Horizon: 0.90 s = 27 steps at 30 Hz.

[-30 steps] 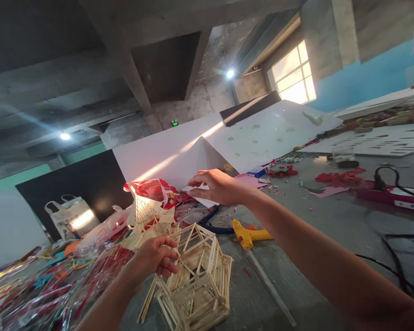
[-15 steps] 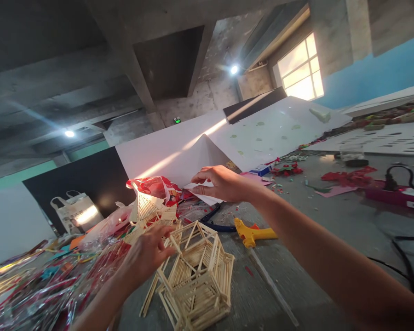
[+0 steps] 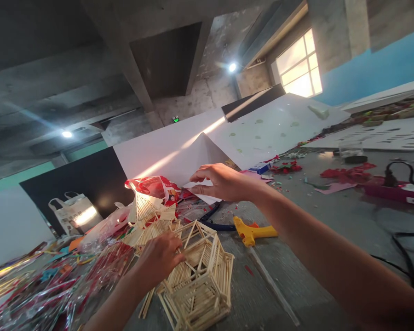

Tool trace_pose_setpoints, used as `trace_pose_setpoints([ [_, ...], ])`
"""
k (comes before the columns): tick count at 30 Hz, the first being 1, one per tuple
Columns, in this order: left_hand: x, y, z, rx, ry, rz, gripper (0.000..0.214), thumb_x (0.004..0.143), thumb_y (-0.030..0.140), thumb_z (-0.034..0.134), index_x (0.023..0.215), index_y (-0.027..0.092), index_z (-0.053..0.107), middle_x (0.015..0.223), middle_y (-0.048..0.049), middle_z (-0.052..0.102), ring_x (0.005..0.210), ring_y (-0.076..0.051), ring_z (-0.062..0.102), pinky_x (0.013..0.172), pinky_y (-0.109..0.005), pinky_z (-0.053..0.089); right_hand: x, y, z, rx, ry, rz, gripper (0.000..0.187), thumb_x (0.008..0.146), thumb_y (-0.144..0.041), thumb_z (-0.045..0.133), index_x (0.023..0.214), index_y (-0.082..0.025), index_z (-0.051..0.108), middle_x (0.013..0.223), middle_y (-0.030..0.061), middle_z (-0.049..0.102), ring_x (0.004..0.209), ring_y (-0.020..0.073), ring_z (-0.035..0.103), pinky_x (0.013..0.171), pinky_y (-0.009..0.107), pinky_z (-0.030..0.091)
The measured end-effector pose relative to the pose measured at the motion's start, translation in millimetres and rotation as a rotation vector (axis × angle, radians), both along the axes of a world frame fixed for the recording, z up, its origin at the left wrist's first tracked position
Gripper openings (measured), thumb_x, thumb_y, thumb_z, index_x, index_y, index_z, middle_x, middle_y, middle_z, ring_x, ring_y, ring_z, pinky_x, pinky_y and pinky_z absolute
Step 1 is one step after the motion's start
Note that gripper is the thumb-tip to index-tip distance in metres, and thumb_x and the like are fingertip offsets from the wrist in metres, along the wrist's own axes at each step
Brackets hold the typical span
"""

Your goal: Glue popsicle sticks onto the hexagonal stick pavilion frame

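Observation:
A hexagonal frame built of thin wooden sticks [image 3: 200,280] lies on the grey table [image 3: 290,257] in front of me. My left hand [image 3: 160,257] rests on its upper left side, fingers curled around the sticks. My right hand [image 3: 222,181] reaches farther out and pinches the edge of a folded white sheet of paper [image 3: 196,158]. Another piece of stick work [image 3: 148,220] lies just behind the left hand.
A yellow glue gun [image 3: 251,232] and a dark blue tool [image 3: 215,220] lie right of the frame. Crinkled cellophane and coloured strips [image 3: 44,285] cover the left. A red bag [image 3: 155,188], red paper scraps [image 3: 345,174], a pink power strip [image 3: 393,191] and black cables [image 3: 403,257] lie around.
My left hand opened, then moved right and closed again on the stick frame's upper side. My right hand stayed on the white paper's edge.

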<state>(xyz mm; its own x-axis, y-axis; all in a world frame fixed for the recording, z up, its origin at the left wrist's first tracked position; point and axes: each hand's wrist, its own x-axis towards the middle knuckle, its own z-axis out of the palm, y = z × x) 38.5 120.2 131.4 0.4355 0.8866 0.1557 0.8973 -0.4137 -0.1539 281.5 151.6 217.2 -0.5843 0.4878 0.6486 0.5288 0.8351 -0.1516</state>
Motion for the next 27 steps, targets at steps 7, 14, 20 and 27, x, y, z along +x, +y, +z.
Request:
trace_pose_setpoints([
  [7, -4, 2, -3.2, -0.005, -0.116, -0.009, 0.019, 0.079, 0.033, 0.052, 0.077, 0.019, 0.065, 0.079, -0.0032, 0.06, 0.075, -0.016, 0.054, 0.068, -0.025, 0.036, 1, -3, 1.5, 0.009, -0.021, 0.004, 0.034, 0.085, -0.042, 0.047, 0.098, -0.014, 0.062, 0.087, 0.0086, 0.061, 0.079, 0.0168, 0.052, 0.069, 0.03, 0.033],
  [14, -5, 4, -2.8, -0.015, -0.167, -0.011, 0.019, 0.078, 0.034, 0.052, 0.079, 0.018, 0.065, 0.078, -0.0034, 0.061, 0.071, -0.016, 0.054, 0.064, -0.024, 0.035, -10, 3, -8.3, 0.018, -0.093, 0.039, 0.024, 0.085, -0.029, 0.046, 0.091, -0.014, 0.064, 0.089, 0.0089, 0.063, 0.077, 0.0148, 0.052, 0.067, 0.027, 0.034],
  [20, -4, 1, -3.9, -0.003, -0.168, 0.035, 0.019, 0.077, 0.033, 0.054, 0.082, 0.019, 0.064, 0.081, -0.0034, 0.062, 0.075, -0.016, 0.056, 0.066, -0.024, 0.037, -37, 37, -42.8, -0.021, -0.371, 0.065, 0.024, 0.082, -0.014, 0.041, 0.081, -0.013, 0.065, 0.082, 0.0068, 0.064, 0.069, 0.0122, 0.05, 0.064, 0.025, 0.033],
  [27, -11, -1, -4.3, 0.037, -0.136, 0.012, 0.028, 0.075, 0.036, 0.055, 0.097, 0.021, 0.063, 0.097, -0.0055, 0.06, 0.089, -0.02, 0.056, 0.077, -0.029, 0.04, -46, 55, -61.7, -0.086, -0.56, 0.004, 0.022, 0.075, -0.008, 0.045, 0.074, -0.013, 0.066, 0.076, 0.0062, 0.067, 0.062, 0.0124, 0.05, 0.056, 0.024, 0.031],
])
